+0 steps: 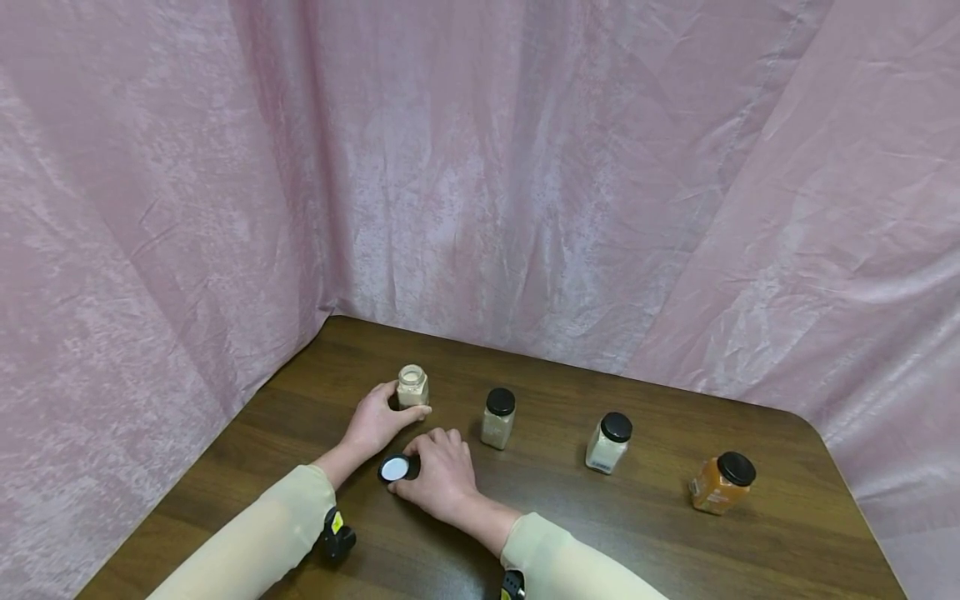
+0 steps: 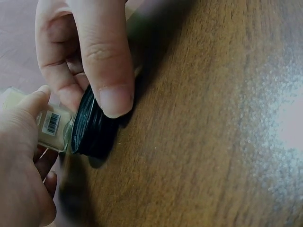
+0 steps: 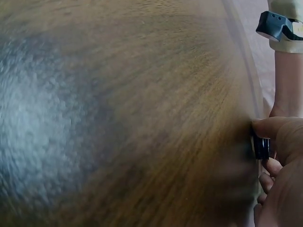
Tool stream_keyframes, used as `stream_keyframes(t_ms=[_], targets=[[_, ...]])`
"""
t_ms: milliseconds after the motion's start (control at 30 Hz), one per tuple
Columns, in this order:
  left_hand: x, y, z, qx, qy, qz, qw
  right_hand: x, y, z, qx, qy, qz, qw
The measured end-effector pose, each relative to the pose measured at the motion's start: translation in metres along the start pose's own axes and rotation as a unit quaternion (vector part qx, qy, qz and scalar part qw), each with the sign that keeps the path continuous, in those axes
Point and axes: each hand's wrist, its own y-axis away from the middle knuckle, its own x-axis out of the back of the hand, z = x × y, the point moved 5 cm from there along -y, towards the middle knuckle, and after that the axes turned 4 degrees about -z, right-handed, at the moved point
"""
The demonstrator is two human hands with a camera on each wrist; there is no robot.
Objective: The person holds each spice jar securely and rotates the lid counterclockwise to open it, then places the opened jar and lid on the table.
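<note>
An uncapped glass jar with pale contents stands at the table's left, its mouth facing up. My left hand grips it from the near left, thumb on the near side; in the left wrist view that hand lies beside the jar's barcode label. A black lid, white inner face up, is pinched between thumb and fingers of my right hand, just nearer than the jar. The right wrist view has the lid edge-on in the right hand.
To the right stand three black-capped jars: one with pale grainy contents, one with white contents and an orange one. Pink curtains hang behind and beside the brown wooden table.
</note>
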Motion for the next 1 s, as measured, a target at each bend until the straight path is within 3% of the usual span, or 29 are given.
stream_keyframes(t_ms=[300,567,733,867,1000], targets=[[-0.001,0.001,0.000,0.006,0.007,0.002,1.0000,0.005,0.006,-0.002,0.018,-0.003,0.004,0.9998],[-0.002,0.002,-0.008,0.025,0.071,-0.003,0.9971,0.025,0.026,-0.001,0.062,-0.029,0.028,0.9972],[0.006,0.008,-0.005,0.020,0.099,0.001,0.9949,0.044,0.040,0.007,0.082,-0.058,0.051,0.9936],[0.029,0.016,0.011,-0.028,0.109,0.052,0.9923,0.070,0.055,0.020,0.092,-0.093,0.081,0.9881],[0.059,0.028,0.039,-0.125,0.123,0.124,0.9767,0.100,0.068,0.036,0.103,-0.109,0.131,0.9800]])
